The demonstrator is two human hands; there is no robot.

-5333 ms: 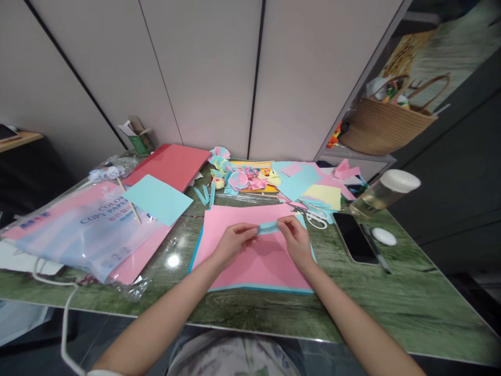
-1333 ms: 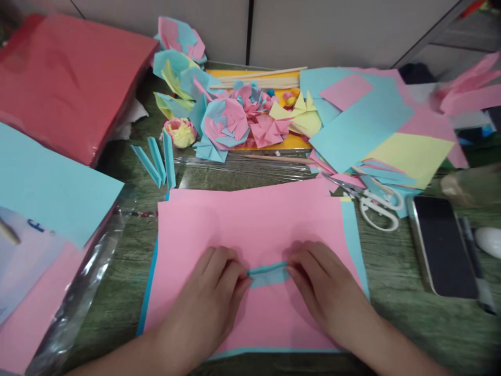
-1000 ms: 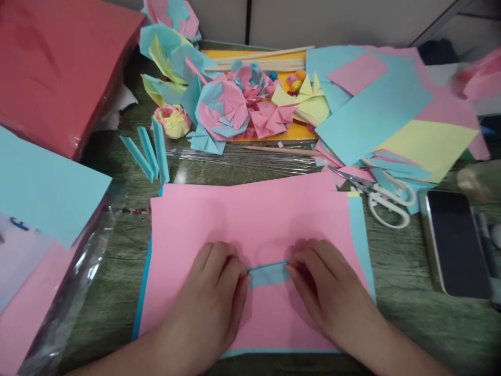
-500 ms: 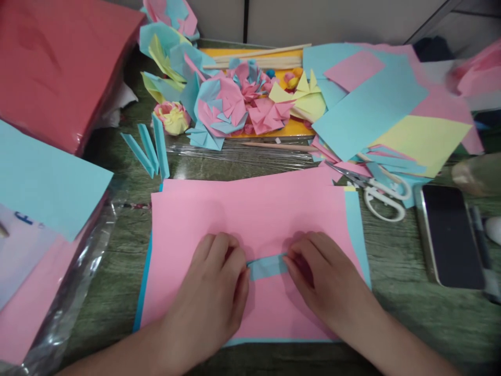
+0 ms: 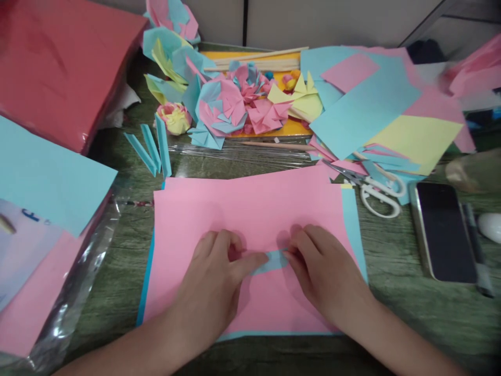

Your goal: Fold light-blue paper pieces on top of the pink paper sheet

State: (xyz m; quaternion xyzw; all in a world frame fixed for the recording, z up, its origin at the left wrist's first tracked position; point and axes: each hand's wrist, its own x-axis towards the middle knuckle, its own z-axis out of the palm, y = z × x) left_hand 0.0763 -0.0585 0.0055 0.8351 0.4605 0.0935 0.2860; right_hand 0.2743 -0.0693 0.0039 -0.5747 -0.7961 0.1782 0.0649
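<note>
The fingers of the left hand [image 5: 213,292] were close together and lay flat, and one fingertip pressed down on the left end of a small blue paper strip [image 5: 273,260]. The fingers of the right hand [image 5: 324,277] were bent and held together, and their tips pinched or pressed the right end of the same strip; which of the two I could not tell. The strip was light blue, narrow and folded, lying a little tilted between both hands. It rested on a large pink sheet [image 5: 250,219], which lay on top of a blue sheet [image 5: 354,230] on the green table [image 5: 391,308].

Just beyond the pink sheet, on the left, three folded blue strips [image 5: 152,151] stood together like a fan. On the right were white-handled scissors [image 5: 378,190] and, beside them, a dark phone [image 5: 444,230]. Further away lay folded paper flowers [image 5: 230,107] in pink, blue and yellow, loose colored sheets [image 5: 364,109] and a red paper pack [image 5: 58,68].
</note>
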